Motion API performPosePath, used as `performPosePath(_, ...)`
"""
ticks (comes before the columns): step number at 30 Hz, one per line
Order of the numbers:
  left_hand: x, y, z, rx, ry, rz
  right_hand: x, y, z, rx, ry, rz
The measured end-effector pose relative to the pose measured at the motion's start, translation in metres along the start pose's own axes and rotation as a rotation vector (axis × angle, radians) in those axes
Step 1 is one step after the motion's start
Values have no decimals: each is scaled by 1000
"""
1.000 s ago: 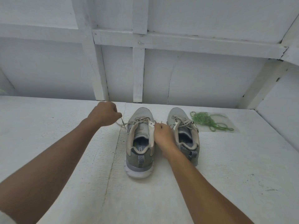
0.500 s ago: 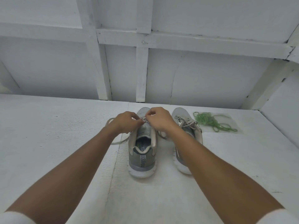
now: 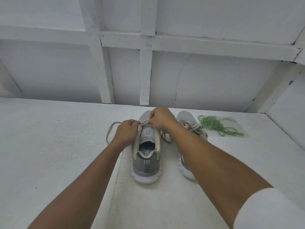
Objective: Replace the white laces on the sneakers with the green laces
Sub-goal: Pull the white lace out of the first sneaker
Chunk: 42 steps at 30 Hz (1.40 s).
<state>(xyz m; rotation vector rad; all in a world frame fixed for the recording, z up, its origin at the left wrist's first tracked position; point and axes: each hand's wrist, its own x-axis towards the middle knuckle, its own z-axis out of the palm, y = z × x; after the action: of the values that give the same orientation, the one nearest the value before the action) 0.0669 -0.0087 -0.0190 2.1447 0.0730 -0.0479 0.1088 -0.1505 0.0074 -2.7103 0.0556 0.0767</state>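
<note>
Two grey sneakers stand heel-toward-me on the white table. The left sneaker has its white lace partly loosened, with a loop trailing out to the left. My left hand pinches the lace at the top eyelets. My right hand pinches the lace just above the tongue, over the shoe's front. The right sneaker is partly hidden by my right forearm, and its white lace is still tied. The green laces lie in a tangled pile to the right of the shoes.
The white table ends at a white panelled wall right behind the shoes. A side wall slopes in at the right. The green laces lie on a thin clear plastic sheet.
My left hand came in from the left and my right hand rose from the shoe's collar; both now meet over the left sneaker's lacing. The lace loop lies slack at the left.
</note>
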Motion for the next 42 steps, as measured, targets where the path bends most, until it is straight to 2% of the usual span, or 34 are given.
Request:
performPosePath(2,-1,-1,1,-17,13,-7,4,7,-12,-19,70,49)
performPosePath(5,0,-2,5,-32,23,-11,5,15,-20,-47,79,76)
performPosePath(9,1,-3,7,-42,43,-12,0,3,-6,99,-62,-36)
performPosePath(12,2,-5,8,-40,51,-5,-2,-4,5,-47,-150,-79)
performPosePath(14,2,-6,9,-56,48,-10,-2,-3,6,-76,-92,-68)
performPosePath(18,3,-6,10,-61,53,-9,-2,3,-11,76,32,-5)
performPosePath(21,3,-6,11,-61,52,-30,2,15,-27,116,210,89)
performPosePath(23,3,-8,12,-65,55,-38,5,19,-28,135,253,83)
performPosePath(27,4,-10,12,-68,60,-39,0,7,-13,177,50,-54)
performPosePath(30,4,-10,12,-60,58,-36,-9,-1,-1,11,-122,-82)
performPosePath(32,5,-11,13,-54,61,-34,-12,-2,2,-30,-145,-66)
performPosePath(36,6,-12,13,-77,67,-41,-11,1,-11,-13,-93,-32)
performPosePath(40,5,-12,13,-94,69,-53,-5,11,-28,11,192,50)
performPosePath(42,5,-12,14,-96,71,-48,-5,15,-28,56,242,47)
